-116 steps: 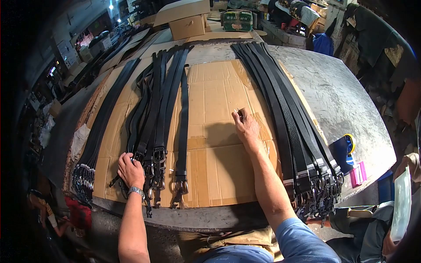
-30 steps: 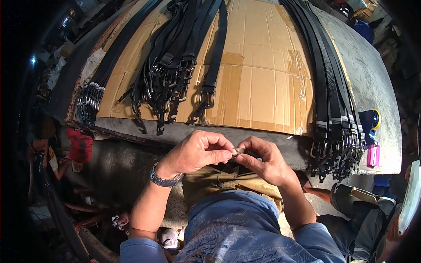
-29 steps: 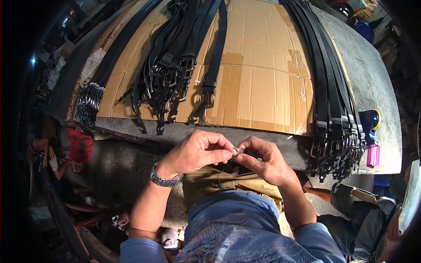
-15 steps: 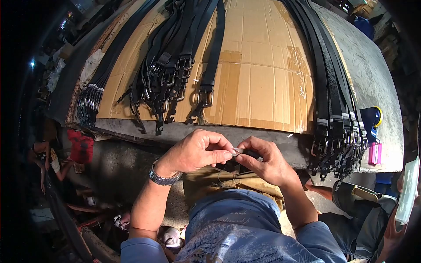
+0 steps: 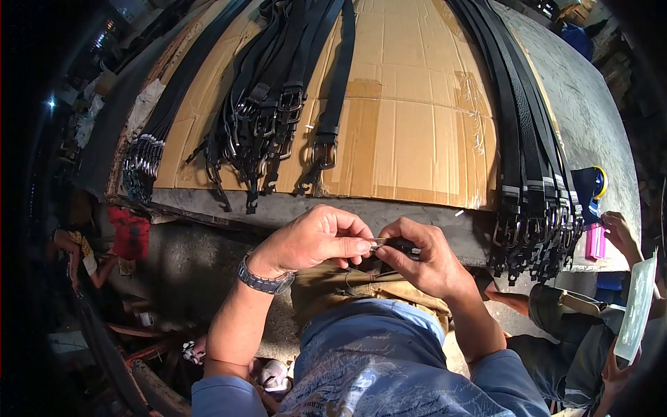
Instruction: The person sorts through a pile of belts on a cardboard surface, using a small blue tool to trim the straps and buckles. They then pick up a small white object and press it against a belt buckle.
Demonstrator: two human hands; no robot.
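My left hand [image 5: 318, 240], with a watch [image 5: 264, 279] on its wrist, pinches a small, thin, pale piece [image 5: 376, 244] in front of the table edge. My right hand [image 5: 422, 260] is closed at the other end of it, with something small and dark [image 5: 403, 245] between its fingers. The fingertips of both hands almost meet. Just beyond them, on the cardboard [image 5: 417, 139], lies a single black belt [image 5: 338, 83] with a metal buckle [image 5: 324, 154], beside a heap of black belts [image 5: 278, 76].
More black belts [image 5: 517, 104] hang over the edge at the right, and another bundle [image 5: 177, 90] lies at the left. A yellow tape roll [image 5: 600, 182] and a pink object [image 5: 595, 242] sit at the far right. Another person's hand [image 5: 620, 233] reaches there; a red cloth [image 5: 130, 233] hangs left.
The other person's hand has come in beside the pink object at the right. More of the dark thing shows in my right hand; both my hands have barely moved.
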